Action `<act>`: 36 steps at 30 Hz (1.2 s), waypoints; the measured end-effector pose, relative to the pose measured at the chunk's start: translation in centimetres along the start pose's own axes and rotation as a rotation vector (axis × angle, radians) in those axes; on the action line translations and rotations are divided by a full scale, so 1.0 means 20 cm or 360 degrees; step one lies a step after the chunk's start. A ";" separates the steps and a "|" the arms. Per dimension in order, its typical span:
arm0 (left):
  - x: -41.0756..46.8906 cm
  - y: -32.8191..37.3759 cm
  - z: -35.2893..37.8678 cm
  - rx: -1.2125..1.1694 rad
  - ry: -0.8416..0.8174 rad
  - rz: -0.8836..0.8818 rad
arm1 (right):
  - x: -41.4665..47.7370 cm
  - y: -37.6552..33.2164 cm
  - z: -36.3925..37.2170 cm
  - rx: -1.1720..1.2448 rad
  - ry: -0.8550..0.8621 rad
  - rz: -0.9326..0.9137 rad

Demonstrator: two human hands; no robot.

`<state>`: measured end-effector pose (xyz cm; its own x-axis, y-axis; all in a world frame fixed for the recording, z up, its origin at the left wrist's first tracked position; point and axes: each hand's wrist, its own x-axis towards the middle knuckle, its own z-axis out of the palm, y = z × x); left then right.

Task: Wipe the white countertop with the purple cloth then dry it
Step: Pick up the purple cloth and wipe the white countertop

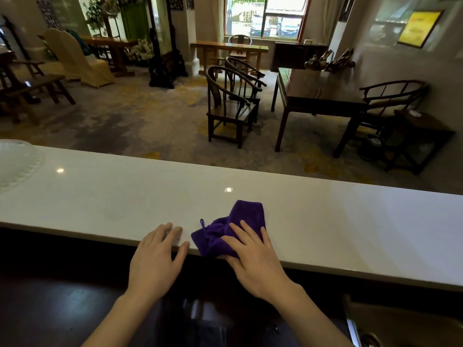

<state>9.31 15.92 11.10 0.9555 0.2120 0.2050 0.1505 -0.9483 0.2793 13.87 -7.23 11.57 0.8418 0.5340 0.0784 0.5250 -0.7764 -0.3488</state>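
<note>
The right hand [253,256] lies flat, fingers spread, pressing the purple cloth [233,229] onto the white countertop [100,196]. At the cloth's nine o'clock, the left hand [157,259] rests open on the near edge, holding nothing.

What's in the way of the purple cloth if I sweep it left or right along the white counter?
To the right, nothing visible. The right hand presses the purple cloth flat at the near edge of the white countertop. To the left, the left hand rests beside the cloth, and a clear plate sits at the far left end.
</note>
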 end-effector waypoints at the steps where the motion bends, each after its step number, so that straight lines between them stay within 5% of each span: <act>1: 0.00 0.00 0.00 0.0001 0.0003 0.0006 | -0.04 0.03 -0.02 0.0000 0.0015 0.0028; 13: -0.01 0.01 -0.01 -0.0013 -0.0016 0.0016 | -0.26 0.53 -0.25 -0.0042 0.0210 0.0718; 22: -0.01 0.01 0.01 -0.0002 -0.0017 0.0011 | 0.11 0.54 -0.29 0.0008 0.0229 0.1063; 29: 0.00 -0.01 0.02 -0.0019 -0.0024 0.0016 | 0.46 0.37 -0.16 -0.0024 0.0146 0.1020; 36: 0.01 -0.02 0.03 -0.0018 -0.0018 0.0015 | 0.61 0.08 -0.01 -0.0007 0.0035 0.0571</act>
<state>9.53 16.12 10.37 0.9597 0.2004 0.1971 0.1388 -0.9476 0.2878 25.02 -2.09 12.14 0.9752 0.2196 -0.0283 0.1957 -0.9147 -0.3537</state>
